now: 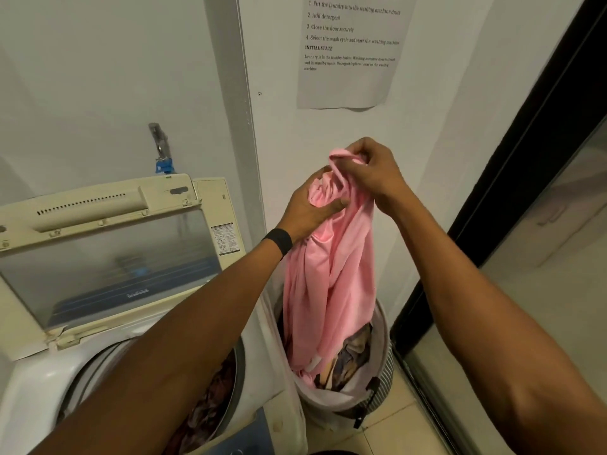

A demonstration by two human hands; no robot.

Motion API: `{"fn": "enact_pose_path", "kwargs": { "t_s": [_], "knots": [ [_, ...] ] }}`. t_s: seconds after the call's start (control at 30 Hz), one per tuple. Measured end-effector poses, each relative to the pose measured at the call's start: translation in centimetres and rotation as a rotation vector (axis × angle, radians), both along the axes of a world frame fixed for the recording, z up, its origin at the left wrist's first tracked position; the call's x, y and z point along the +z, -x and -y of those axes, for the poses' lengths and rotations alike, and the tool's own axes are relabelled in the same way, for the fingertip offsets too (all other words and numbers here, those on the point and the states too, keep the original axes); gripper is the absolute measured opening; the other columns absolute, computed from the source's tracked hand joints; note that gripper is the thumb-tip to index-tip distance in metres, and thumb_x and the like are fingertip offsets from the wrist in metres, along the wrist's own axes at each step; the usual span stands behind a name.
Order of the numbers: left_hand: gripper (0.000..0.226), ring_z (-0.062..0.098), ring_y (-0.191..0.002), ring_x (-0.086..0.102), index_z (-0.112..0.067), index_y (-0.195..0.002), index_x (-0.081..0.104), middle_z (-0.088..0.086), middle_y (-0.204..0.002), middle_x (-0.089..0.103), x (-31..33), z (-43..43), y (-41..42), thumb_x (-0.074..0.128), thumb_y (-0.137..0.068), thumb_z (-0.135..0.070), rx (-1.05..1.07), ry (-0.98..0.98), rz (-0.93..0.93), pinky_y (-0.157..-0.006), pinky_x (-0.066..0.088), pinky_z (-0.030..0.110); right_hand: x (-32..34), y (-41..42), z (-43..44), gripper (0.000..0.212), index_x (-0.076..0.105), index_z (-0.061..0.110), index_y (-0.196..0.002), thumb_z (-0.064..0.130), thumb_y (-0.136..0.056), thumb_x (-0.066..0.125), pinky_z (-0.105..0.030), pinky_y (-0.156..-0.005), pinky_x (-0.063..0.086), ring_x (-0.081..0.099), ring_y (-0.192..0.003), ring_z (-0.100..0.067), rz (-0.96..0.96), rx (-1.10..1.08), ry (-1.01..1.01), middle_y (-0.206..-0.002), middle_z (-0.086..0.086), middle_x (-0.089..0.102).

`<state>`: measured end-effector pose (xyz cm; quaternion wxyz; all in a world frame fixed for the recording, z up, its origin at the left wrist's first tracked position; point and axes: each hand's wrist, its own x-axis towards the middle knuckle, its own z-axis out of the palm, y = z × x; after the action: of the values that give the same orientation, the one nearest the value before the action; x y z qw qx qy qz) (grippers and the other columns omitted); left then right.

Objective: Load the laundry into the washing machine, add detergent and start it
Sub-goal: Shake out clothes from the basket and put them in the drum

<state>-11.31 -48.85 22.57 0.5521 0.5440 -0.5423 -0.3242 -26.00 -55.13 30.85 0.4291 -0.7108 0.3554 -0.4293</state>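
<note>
Both hands hold a pink garment [328, 274] up above the laundry basket [377, 382]: the right hand [371, 172] pinches its top hem, the left hand [312, 208] is clamped on the bunched cloth just below. Its lower end still trails in the basket. Left of the basket, the washing machine [39, 382] stands with its lid [108, 254] raised, dark clothes [210, 405] in the drum.

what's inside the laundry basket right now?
The laundry basket holds dark mixed clothes and the lower end of the pink garment that both hands grip from above. That garment and the basket wall hide everything deeper, so how much remains cannot be seen.
</note>
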Motion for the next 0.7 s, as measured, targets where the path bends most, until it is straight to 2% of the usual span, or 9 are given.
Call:
{"fn": "enact_pose_path", "kwargs": {
  "t_s": [0.07, 0.13, 0.2, 0.27, 0.33, 0.43, 0.53, 0.6, 0.7],
  "knots": [
    [0.039, 0.017, -0.104, 0.072, -0.022, -0.119, 0.068, 0.0, -0.114, 0.075, 0.0, 0.3, 0.6, 0.084, -0.085, -0.032, 0.063, -0.053, -0.063, -0.093, 0.059, 0.036, -2.1, -0.3, -0.7, 0.026, 0.07, 0.01, -0.095, 0.03, -0.085, 0.083, -0.032, -0.075, 0.056, 0.068, -0.082, -0.013, -0.038, 0.023, 0.049, -0.091, -0.005, 0.071],
    [0.019, 0.02, -0.089, 0.072, -0.019, -0.101, 0.071, 0.003, -0.097, 0.075, -0.2, 0.7, 0.7, 0.078, -0.092, -0.033, 0.184, -0.084, -0.146, -0.083, 0.061, 0.038, -5.4, -0.2, -1.7, 0.026, 0.069, 0.026, -0.106, 0.043, -0.089, 0.077, -0.022, -0.081, 0.054, 0.065, -0.096, -0.005, -0.02, -0.085, 0.116, -0.106, 0.004, 0.069],
    [0.022, 0.019, -0.08, 0.066, -0.019, -0.093, 0.068, 0.001, -0.086, 0.07, -0.3, 1.0, 0.1, 0.073, -0.095, -0.039, 0.272, -0.094, -0.226, -0.076, 0.056, 0.034, -9.5, 0.5, -3.2, 0.034, 0.055, 0.037, -0.121, 0.045, -0.093, 0.073, -0.02, -0.084, 0.054, 0.062, -0.104, -0.003, 0.005, -0.156, 0.065, -0.12, 0.007, 0.061],
    [0.026, 0.017, -0.078, 0.062, -0.015, -0.093, 0.067, 0.001, -0.084, 0.066, -0.4, 1.2, -0.6, 0.073, -0.095, -0.04, 0.298, -0.091, -0.228, -0.075, 0.052, 0.031, -14.2, 1.3, -4.3, 0.036, 0.051, 0.028, -0.128, 0.031, -0.097, 0.068, -0.032, -0.087, 0.056, 0.065, -0.107, -0.017, -0.147, -0.086, -0.037, -0.123, 0.001, 0.063],
    [0.028, 0.014, -0.072, 0.059, -0.014, -0.086, 0.063, -0.001, -0.078, 0.062, -0.4, 1.1, -1.1, 0.077, -0.092, -0.038, 0.31, -0.078, -0.209, -0.07, 0.05, 0.026, -17.2, 2.3, -4.6, 0.027, 0.061, 0.015, -0.125, 0.02, -0.098, 0.059, -0.04, -0.088, 0.054, 0.066, -0.108, -0.031, -0.301, -0.1, -0.068, -0.115, -0.002, 0.068],
    [0.041, 0.011, -0.062, 0.053, -0.018, -0.074, 0.053, -0.004, -0.07, 0.054, -0.7, 0.7, -2.1, 0.084, -0.084, -0.043, 0.333, -0.064, -0.14, -0.058, 0.045, 0.019, -16.1, 4.0, -3.3, 0.035, 0.069, 0.013, -0.115, 0.031, -0.091, 0.051, -0.044, -0.084, 0.054, 0.068, -0.097, -0.029, -0.174, -0.26, -0.096, -0.102, -0.003, 0.071],
    [0.042, 0.013, -0.072, 0.058, -0.008, -0.088, 0.061, 0.001, -0.08, 0.061, -1.7, 0.4, -3.2, 0.08, -0.087, -0.046, 0.322, -0.058, -0.092, -0.068, 0.048, 0.024, -10.8, 4.7, -1.0, 0.018, 0.07, 0.018, -0.1, 0.026, -0.096, 0.054, -0.038, -0.078, 0.051, 0.061, -0.083, -0.014, 0.0, -0.287, -0.092, -0.09, 0.003, 0.068],
    [0.042, 0.014, -0.078, 0.066, -0.003, -0.098, 0.067, 0.002, -0.088, 0.07, -1.8, 0.2, -2.8, 0.074, -0.093, -0.044, 0.248, -0.055, -0.107, -0.077, 0.051, 0.028, -7.2, 4.3, -0.3, 0.021, 0.065, 0.011, -0.087, 0.027, -0.099, 0.058, -0.032, -0.07, 0.043, 0.054, -0.072, -0.011, 0.069, -0.293, -0.068, -0.079, 0.001, 0.062],
    [0.039, 0.013, -0.105, 0.072, -0.02, -0.12, 0.07, 0.002, -0.115, 0.076, -1.2, 0.3, -0.9, 0.067, -0.096, -0.051, 0.066, -0.07, -0.144, -0.096, 0.056, 0.033, -4.6, 2.0, -1.0, 0.023, 0.072, 0.011, -0.085, 0.029, -0.098, 0.067, -0.028, -0.065, 0.047, 0.06, -0.067, -0.01, -0.009, -0.132, -0.07, -0.078, 0.001, 0.069]
  ]
}}
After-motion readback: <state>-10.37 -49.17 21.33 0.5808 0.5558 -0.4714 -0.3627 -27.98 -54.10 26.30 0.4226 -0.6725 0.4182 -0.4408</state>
